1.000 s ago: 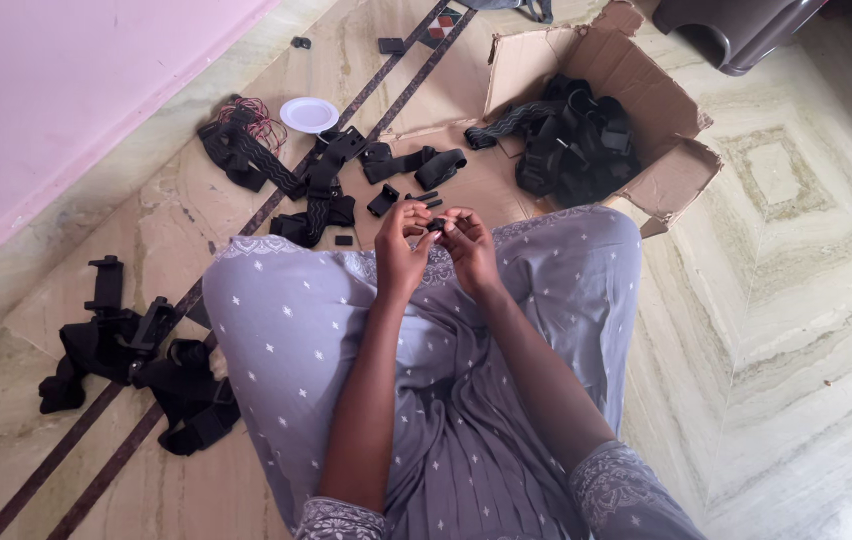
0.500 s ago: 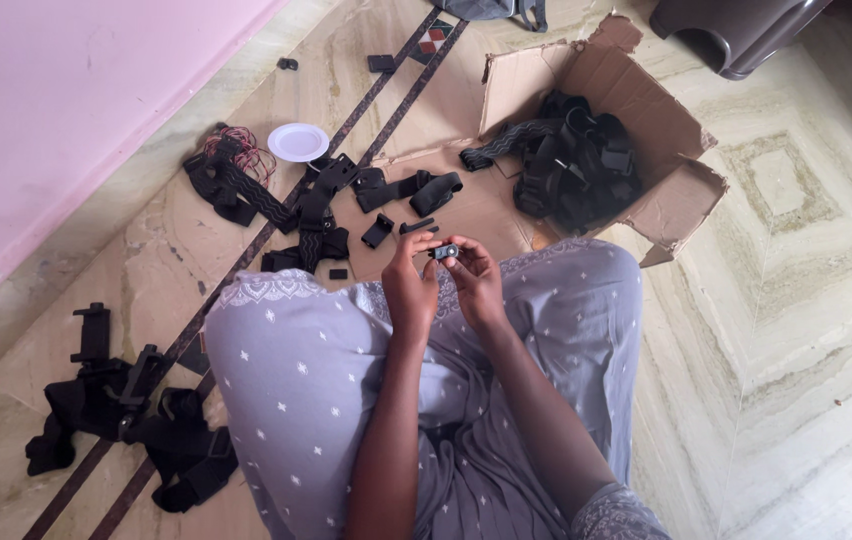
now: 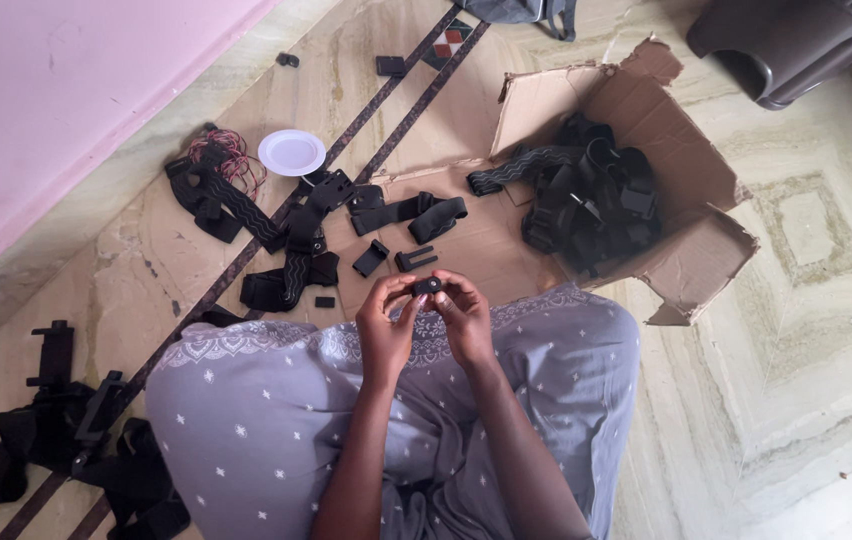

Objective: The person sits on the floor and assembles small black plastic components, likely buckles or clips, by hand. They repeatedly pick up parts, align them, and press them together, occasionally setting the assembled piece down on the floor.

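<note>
My left hand and my right hand meet above my lap, over grey dotted fabric. Between the fingertips of both hands I pinch a small black plastic part. Just beyond my hands, on a flattened cardboard sheet, lie two loose black plastic pieces and black elastic straps.
An open cardboard box holding several black straps and mounts stands at the right. A white round lid and a strap pile with red wire lie at the left. More black mounts lie at the lower left. A pink wall borders the left; a dark stool stands at the top right.
The camera view has shifted slightly, so the floor items sit lower in the frame. My hands stay together on the small black part, turning it a little.
</note>
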